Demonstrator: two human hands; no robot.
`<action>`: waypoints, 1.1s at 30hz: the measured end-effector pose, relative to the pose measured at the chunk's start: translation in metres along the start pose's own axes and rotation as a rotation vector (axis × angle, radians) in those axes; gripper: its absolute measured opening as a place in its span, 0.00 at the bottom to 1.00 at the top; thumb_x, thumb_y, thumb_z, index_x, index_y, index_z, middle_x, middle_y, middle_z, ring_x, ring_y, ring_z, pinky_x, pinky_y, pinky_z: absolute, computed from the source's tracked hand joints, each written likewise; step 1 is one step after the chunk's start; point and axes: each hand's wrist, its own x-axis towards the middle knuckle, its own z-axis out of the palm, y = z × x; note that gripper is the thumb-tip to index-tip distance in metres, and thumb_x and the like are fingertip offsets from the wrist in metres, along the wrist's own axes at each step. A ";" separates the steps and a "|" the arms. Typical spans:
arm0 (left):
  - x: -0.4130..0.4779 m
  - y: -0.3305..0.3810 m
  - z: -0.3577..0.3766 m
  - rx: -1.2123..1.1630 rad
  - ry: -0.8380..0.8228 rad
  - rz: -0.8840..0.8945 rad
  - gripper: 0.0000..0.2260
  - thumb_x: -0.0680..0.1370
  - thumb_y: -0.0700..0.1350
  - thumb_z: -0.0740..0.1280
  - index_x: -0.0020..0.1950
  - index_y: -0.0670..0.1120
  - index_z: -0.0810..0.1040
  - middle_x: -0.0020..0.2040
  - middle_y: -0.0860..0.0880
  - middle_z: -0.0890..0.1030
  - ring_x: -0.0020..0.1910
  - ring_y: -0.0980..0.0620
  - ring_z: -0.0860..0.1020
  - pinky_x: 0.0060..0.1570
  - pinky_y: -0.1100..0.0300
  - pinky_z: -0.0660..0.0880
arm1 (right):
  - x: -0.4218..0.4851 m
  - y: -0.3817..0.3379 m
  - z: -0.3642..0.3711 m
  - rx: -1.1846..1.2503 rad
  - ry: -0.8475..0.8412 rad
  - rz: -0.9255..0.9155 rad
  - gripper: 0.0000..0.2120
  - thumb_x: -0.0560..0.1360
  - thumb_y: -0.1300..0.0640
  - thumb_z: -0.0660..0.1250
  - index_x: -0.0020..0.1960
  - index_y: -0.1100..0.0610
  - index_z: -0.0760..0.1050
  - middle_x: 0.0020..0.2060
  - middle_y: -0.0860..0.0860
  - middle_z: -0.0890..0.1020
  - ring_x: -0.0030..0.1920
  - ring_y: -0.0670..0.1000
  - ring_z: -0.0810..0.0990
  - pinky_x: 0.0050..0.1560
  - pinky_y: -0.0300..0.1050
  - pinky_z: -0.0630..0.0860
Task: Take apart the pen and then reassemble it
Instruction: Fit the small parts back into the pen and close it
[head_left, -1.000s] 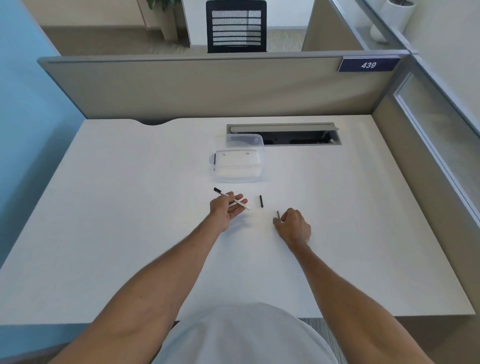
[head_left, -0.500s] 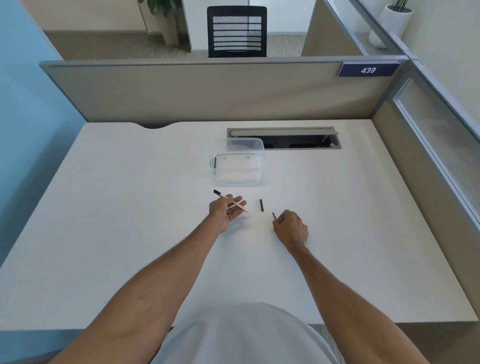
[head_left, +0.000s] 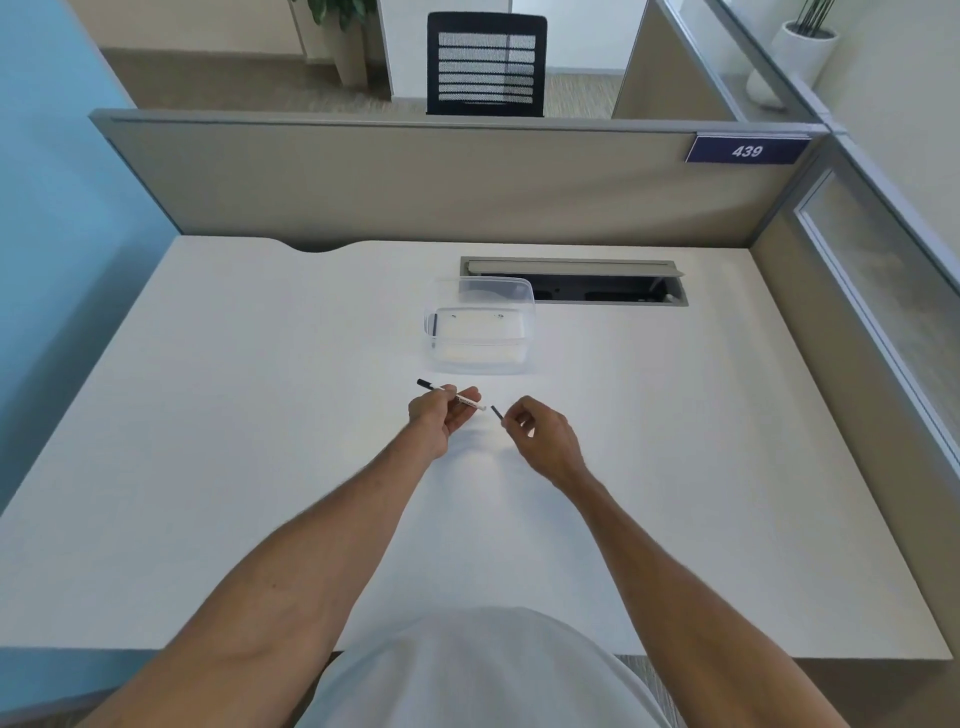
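Note:
My left hand (head_left: 439, 418) pinches a white pen barrel (head_left: 464, 399) with a black far end, held just above the white desk (head_left: 260, 441). The barrel points up-left, and its near open end faces my right hand. My right hand (head_left: 540, 436) is lifted off the desk, its fingertips shut on a small dark pen part (head_left: 497, 413). That part's tip sits a short gap from the barrel's open end, not touching it. I see no other loose pen piece on the desk; my right fingers cover the spot behind the part.
A clear plastic container (head_left: 480, 358) stands just beyond my hands. Behind it is an open cable slot (head_left: 576, 283) in the desk. Grey partition walls close the far and right sides, and a blue wall runs along the left.
My right hand has risen from the desk and moved left toward the barrel with a dark part. My left fingers have closed on the barrel. The short black piece between the hands no longer shows.

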 end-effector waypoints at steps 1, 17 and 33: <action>0.000 0.001 -0.001 -0.004 0.002 -0.001 0.05 0.89 0.34 0.60 0.63 0.40 0.72 0.71 0.31 0.82 0.59 0.39 0.83 0.58 0.51 0.82 | 0.000 -0.002 0.000 -0.002 -0.007 -0.015 0.06 0.84 0.53 0.70 0.54 0.57 0.82 0.49 0.49 0.88 0.50 0.54 0.87 0.54 0.52 0.83; 0.002 0.002 -0.006 -0.005 0.002 0.006 0.05 0.88 0.34 0.61 0.63 0.40 0.73 0.70 0.31 0.83 0.59 0.39 0.83 0.72 0.47 0.80 | 0.005 -0.011 0.002 -0.074 -0.061 -0.090 0.05 0.83 0.56 0.69 0.53 0.58 0.81 0.48 0.48 0.88 0.48 0.55 0.86 0.59 0.55 0.83; 0.010 0.004 -0.004 -0.040 -0.001 0.002 0.13 0.88 0.33 0.61 0.72 0.33 0.75 0.70 0.31 0.83 0.63 0.38 0.85 0.75 0.47 0.79 | 0.021 -0.022 0.007 -0.133 0.093 -0.236 0.04 0.82 0.56 0.73 0.56 0.52 0.85 0.53 0.46 0.85 0.47 0.51 0.86 0.64 0.53 0.75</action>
